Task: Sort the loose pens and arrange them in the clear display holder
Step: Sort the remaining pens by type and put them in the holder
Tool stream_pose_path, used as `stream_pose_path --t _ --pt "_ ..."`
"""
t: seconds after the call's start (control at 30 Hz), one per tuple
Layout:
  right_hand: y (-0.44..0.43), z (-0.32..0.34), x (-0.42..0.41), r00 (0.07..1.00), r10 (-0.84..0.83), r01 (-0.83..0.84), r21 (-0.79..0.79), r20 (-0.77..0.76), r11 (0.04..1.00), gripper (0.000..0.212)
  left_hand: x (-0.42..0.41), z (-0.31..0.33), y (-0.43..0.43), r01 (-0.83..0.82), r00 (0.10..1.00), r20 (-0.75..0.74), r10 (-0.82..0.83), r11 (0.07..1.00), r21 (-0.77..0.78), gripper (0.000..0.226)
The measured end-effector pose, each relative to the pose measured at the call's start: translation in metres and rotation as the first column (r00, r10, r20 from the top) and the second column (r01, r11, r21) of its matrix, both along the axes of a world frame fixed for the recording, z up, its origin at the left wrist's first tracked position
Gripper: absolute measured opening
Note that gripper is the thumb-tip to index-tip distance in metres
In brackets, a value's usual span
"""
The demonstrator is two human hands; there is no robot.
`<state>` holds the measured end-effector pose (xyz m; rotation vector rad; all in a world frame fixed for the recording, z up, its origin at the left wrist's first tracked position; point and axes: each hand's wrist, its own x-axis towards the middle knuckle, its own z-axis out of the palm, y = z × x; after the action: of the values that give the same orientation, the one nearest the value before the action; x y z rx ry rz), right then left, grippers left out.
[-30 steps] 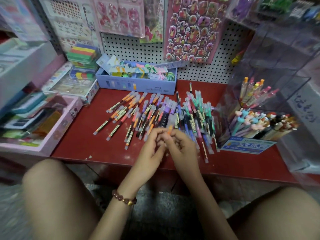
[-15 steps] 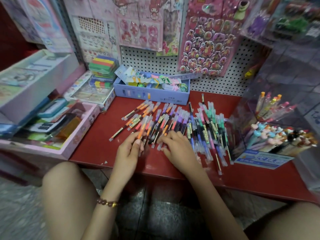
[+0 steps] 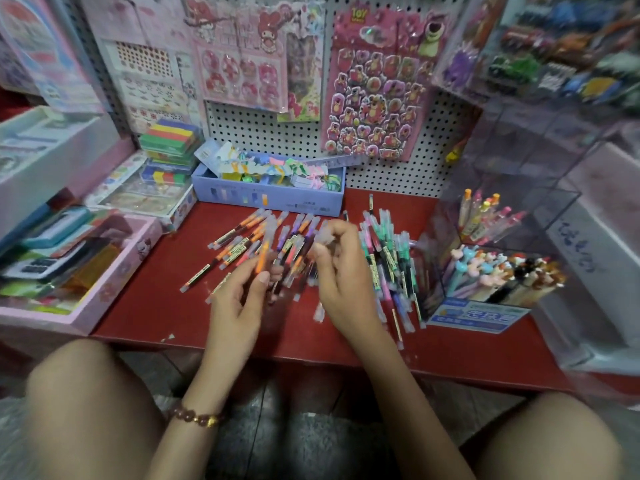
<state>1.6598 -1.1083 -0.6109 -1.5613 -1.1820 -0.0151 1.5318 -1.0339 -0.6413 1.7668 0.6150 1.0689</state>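
The loose pens (image 3: 381, 258) lay spread on the shelf (image 3: 156, 306) beneath and beyond the left hand (image 3: 235, 306) and right hand (image 3: 343, 282). The clear display holder (image 3: 433, 244) stood right of the hands, a tray (image 3: 114, 282) left, a box (image 3: 270, 199) behind the pens.

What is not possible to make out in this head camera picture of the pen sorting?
Head view: the pale item pinched by the right hand is motion-blurred; its kind is unclear.
Head view: print on the loose pens is too small.
Head view: pens under the left hand, which holds an orange pen, are hidden.
Head view: the clear display holder blurs toward the right edge; its upper compartments are unclear.
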Motion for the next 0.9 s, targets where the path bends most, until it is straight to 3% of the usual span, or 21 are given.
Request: stream_pose_path --t 0.1,0.43,0.57,0.63,0.73,0.83,0.9 --pt "-0.025 0.014 0.002 0.982 0.047 -0.027 0.110 -0.181 0.994 0.004 0.023 0.020 -0.024 0.100 0.995 -0.001 -0.101 0.990 0.102 0.028" --pt "-0.118 0.034 0.051 0.961 0.030 0.017 0.170 -0.275 0.985 0.016 0.105 0.043 -0.096 0.519 0.854 -0.020 -0.520 0.849 0.096 0.030" --pt "-0.148 0.037 0.062 0.954 -0.171 0.242 0.293 -0.247 0.925 0.016 0.125 0.054 -0.114 0.647 0.762 -0.151 -0.629 0.734 0.206 0.036" --pt "-0.161 0.041 0.070 0.918 -0.297 0.380 0.369 -0.264 0.848 0.012 0.139 0.065 -0.112 0.568 0.822 -0.275 -0.498 0.686 0.455 0.044" --pt "-0.174 0.056 0.089 0.830 -0.452 0.557 0.466 -0.326 0.687 0.011 0.165 0.090 -0.102 0.334 0.942 -0.250 -0.222 0.587 0.738 0.047" --pt "-0.177 0.074 0.104 0.800 -0.550 0.591 0.467 -0.240 0.658 0.014 0.191 0.107 -0.092 0.351 0.933 -0.353 -0.074 0.413 0.841 0.047" --pt "-0.175 0.079 0.113 0.797 -0.575 0.591 0.440 -0.185 0.676 0.013 0.204 0.112 -0.087 0.419 0.894 -0.448 -0.006 0.364 0.831 0.046"
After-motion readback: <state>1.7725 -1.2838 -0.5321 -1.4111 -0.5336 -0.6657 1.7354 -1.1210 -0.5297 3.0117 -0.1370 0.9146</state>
